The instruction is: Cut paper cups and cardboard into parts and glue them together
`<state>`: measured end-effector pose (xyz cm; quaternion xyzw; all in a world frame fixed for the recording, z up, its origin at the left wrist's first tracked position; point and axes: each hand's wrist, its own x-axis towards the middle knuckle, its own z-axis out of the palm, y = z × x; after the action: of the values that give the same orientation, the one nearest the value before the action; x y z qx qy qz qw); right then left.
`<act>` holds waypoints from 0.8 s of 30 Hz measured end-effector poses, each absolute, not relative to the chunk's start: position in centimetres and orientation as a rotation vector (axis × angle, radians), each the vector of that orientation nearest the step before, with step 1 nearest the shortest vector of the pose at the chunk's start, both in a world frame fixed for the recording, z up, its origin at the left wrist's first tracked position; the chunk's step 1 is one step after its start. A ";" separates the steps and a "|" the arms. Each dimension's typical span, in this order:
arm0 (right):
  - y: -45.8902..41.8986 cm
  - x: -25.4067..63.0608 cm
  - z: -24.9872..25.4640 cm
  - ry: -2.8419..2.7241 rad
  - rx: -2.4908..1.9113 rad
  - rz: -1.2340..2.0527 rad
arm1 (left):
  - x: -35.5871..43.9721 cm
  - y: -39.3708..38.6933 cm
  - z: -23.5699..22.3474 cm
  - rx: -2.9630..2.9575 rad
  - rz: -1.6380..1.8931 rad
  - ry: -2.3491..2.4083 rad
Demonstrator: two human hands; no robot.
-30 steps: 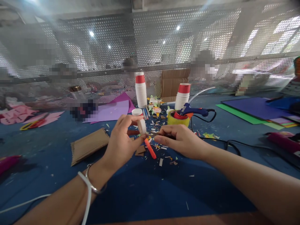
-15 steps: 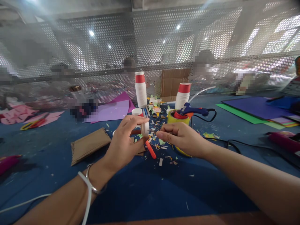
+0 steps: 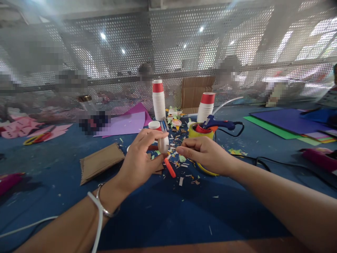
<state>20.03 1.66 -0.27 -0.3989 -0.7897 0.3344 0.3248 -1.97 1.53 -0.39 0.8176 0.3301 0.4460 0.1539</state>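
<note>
In the head view, my left hand (image 3: 143, 153) grips a small white round disc (image 3: 163, 144) on edge between thumb and fingers. My right hand (image 3: 205, 153) pinches a thin stick (image 3: 172, 147), whose tip meets the disc's right face; I cannot tell whether it goes in. Below the disc lies an orange-red stick-shaped tool (image 3: 170, 168) on the blue table (image 3: 163, 214). Behind my right hand, a blue glue gun (image 3: 217, 123) rests on a yellow roll (image 3: 193, 131). A red-and-white paper cup (image 3: 154, 125) stands just behind my left hand.
Two stacks of paper cups, left (image 3: 159, 103) and right (image 3: 205, 107), stand at the back. Paper scraps (image 3: 181, 159) litter the middle. Cardboard (image 3: 102, 162) and purple paper (image 3: 123, 123) lie left. Coloured sheets (image 3: 284, 121) and a black cable (image 3: 285, 167) are right.
The camera view has shifted very slightly. Both hands keep their grips, with the stick still against the disc.
</note>
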 end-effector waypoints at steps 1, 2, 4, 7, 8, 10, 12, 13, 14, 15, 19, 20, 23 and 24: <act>1.7 20.0 -0.3 -2.069 -1.048 0.880 | -2.0 1.5 -0.4 2.348 1.280 0.945; 1.6 20.0 -0.3 -2.067 -1.049 0.883 | -2.0 1.5 -0.4 2.356 1.284 0.945; 1.6 20.1 -0.2 -2.066 -1.048 0.884 | -2.0 1.5 -0.3 2.381 1.290 0.952; 1.6 20.1 -0.2 -2.067 -1.039 0.883 | -2.1 1.6 -0.3 2.426 1.297 0.967; 1.6 20.1 -0.2 -2.069 -1.039 0.882 | -2.2 1.6 -0.3 2.429 1.297 0.968; 1.7 20.1 -0.2 -2.070 -1.039 0.881 | -2.2 1.6 -0.3 2.415 1.289 0.961; 1.7 20.1 -0.3 -2.067 -1.038 0.878 | -2.3 1.6 -0.3 2.374 1.270 0.939; 1.7 20.1 -0.3 -2.065 -1.036 0.879 | -2.3 1.6 -0.3 2.350 1.260 0.927; 1.7 20.2 -0.3 -2.063 -1.035 0.881 | -2.3 1.7 -0.3 2.326 1.250 0.916; 1.7 20.2 -0.3 -2.060 -1.037 0.883 | -2.3 1.7 -0.3 2.304 1.239 0.902; 1.6 20.1 -0.3 -2.060 -1.052 0.889 | -2.2 1.9 -0.3 2.260 1.215 0.855; 1.6 20.1 -0.3 -2.060 -1.051 0.890 | -2.2 1.9 -0.3 2.254 1.214 0.850; 1.7 20.1 -0.3 -2.062 -1.048 0.894 | -2.1 2.0 -0.2 2.249 1.212 0.853; 1.7 20.1 -0.3 -2.064 -1.049 0.895 | -2.1 2.0 -0.2 2.251 1.211 0.854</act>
<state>20.12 1.68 -0.29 -0.4000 -0.7867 0.3411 0.3238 -2.14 1.96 -0.16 0.8144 0.3090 0.4384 0.2215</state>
